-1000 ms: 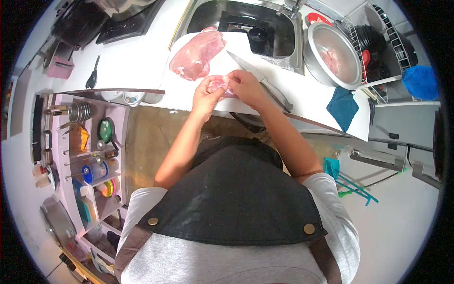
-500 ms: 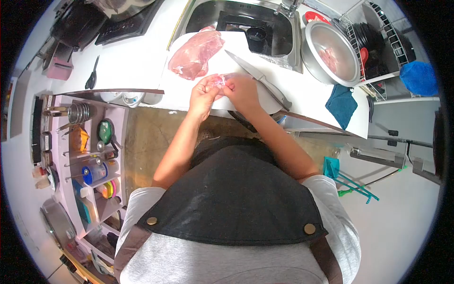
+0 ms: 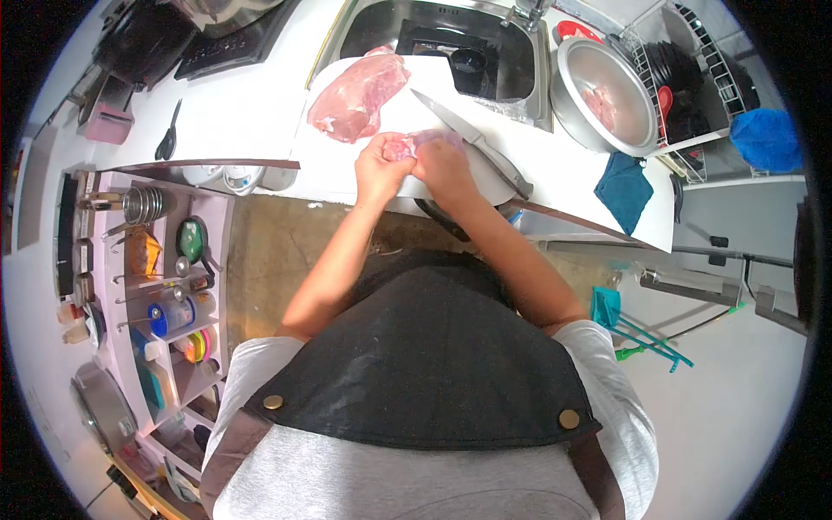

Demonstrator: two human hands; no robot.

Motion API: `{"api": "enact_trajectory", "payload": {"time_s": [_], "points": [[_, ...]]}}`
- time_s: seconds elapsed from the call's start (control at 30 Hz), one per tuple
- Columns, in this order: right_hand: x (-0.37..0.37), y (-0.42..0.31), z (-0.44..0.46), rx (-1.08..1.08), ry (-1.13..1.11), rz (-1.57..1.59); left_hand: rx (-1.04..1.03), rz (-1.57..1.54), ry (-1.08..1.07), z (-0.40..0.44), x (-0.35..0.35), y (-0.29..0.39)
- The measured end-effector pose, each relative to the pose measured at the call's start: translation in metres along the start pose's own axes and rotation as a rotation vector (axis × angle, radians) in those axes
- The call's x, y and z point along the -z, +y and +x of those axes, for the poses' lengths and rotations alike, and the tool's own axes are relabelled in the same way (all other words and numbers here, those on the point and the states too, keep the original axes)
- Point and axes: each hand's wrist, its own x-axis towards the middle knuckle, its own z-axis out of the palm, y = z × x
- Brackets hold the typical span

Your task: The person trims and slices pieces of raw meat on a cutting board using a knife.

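Note:
Near the counter's front edge, my left hand and my right hand are side by side, fingers closed on a small piece of pink meat. Part of that piece shows between and above the fingers. A large piece of raw meat lies just beyond them to the left on a white cutting board. A knife with a grey handle rests to the right of my right hand, its blade pointing toward the sink.
Behind the board is a sink. A metal bowl with meat pieces stands at right, beside a dish rack and a teal cloth. Scissors lie on the left counter. Below are pink shelves.
My hands have shifted slightly against each other on the small piece, and more of it shows above my right hand. The large meat and the knife stay put.

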Motion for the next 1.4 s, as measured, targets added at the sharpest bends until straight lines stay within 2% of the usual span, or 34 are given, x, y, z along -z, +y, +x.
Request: {"api": "enact_trajectory", "payload": {"time_s": [0.07, 0.13, 0.17, 0.23, 0.27, 0.33, 0.37, 0.4, 0.43, 0.47, 0.57, 0.67, 0.7, 0.77, 0.8, 0.83, 0.87, 0.93, 0.97, 1.03, 1.17, 1.2, 1.23, 1.37, 1.4], "points": [[-0.001, 0.004, -0.003, 0.024, 0.060, -0.010, -0.012, 0.109, 0.043, -0.003, -0.002, 0.005], [0.012, 0.003, -0.003, -0.064, 0.036, 0.230, -0.007, 0.102, 0.051, -0.004, -0.004, 0.007], [0.013, 0.004, -0.002, -0.062, 0.036, 0.231, -0.003, 0.096, 0.057, -0.004, -0.005, 0.009], [0.016, 0.005, -0.003, -0.335, -0.091, 0.410, -0.010, 0.112, 0.056, -0.003, -0.004, 0.005], [0.016, 0.006, -0.003, -0.331, -0.094, 0.410, -0.016, 0.128, 0.053, -0.003, -0.003, 0.003], [0.014, 0.011, -0.004, -0.494, -0.103, 0.651, -0.016, 0.179, 0.054, -0.010, -0.006, 0.021], [0.014, 0.014, -0.004, -0.488, -0.108, 0.651, -0.015, 0.233, 0.050, -0.012, -0.006, 0.028], [0.014, 0.016, -0.002, -0.557, -0.160, 0.787, -0.017, 0.232, 0.057, -0.011, -0.005, 0.023], [0.015, 0.019, 0.000, -0.626, -0.211, 0.924, -0.016, 0.062, 0.024, -0.009, -0.002, 0.016], [0.016, 0.023, 0.002, -0.622, -0.212, 0.925, -0.014, -0.107, -0.012, -0.007, 0.000, 0.010], [0.027, 0.023, 0.010, -0.560, -0.306, 0.832, 0.085, -0.230, -0.036, -0.009, 0.006, 0.013], [0.032, 0.020, 0.014, -0.512, -0.327, 0.668, 0.057, -0.253, -0.001, -0.009, 0.003, 0.013], [0.033, 0.018, 0.014, -0.517, -0.312, 0.654, 0.056, -0.253, -0.001, -0.009, 0.004, 0.011], [0.039, 0.016, 0.013, -0.523, -0.296, 0.640, 0.046, -0.037, 0.085, -0.008, 0.008, 0.008], [0.046, 0.015, 0.011, -0.441, -0.158, 0.496, 0.046, -0.037, 0.082, -0.009, 0.010, 0.012], [0.053, 0.017, 0.008, -0.359, -0.020, 0.351, -0.136, 0.224, 0.173, -0.011, 0.013, 0.017], [0.059, 0.026, 0.003, -0.364, -0.016, 0.350, -0.320, 0.485, 0.262, -0.012, 0.017, 0.023], [0.072, 0.043, -0.007, -0.280, 0.090, 0.034, -0.397, 0.583, 0.278, -0.005, 0.026, 0.032], [0.077, 0.041, -0.014, -0.287, 0.090, 0.033, -0.493, 0.609, 0.129, -0.002, 0.029, 0.036], [0.100, 0.024, -0.022, -0.448, -0.084, -0.299, -0.669, 0.726, -0.136, -0.004, 0.024, 0.056], [0.088, 0.039, -0.038, -0.517, -0.197, -0.175, -0.642, 0.840, -0.337, -0.003, 0.016, 0.042], [0.082, 0.049, -0.045, -0.453, -0.191, -0.174, -0.649, 0.839, -0.349, -0.002, 0.021, 0.038], [0.080, 0.053, -0.048, -0.388, -0.184, -0.172, -0.622, 0.839, -0.338, -0.001, 0.027, 0.036], [0.082, 0.049, -0.061, -0.412, -0.135, -0.160, -0.589, 0.845, -0.283, -0.006, 0.041, 0.043], [0.084, 0.046, -0.062, -0.482, -0.152, -0.090, -0.599, 0.832, -0.241, -0.006, 0.042, 0.047]]}}
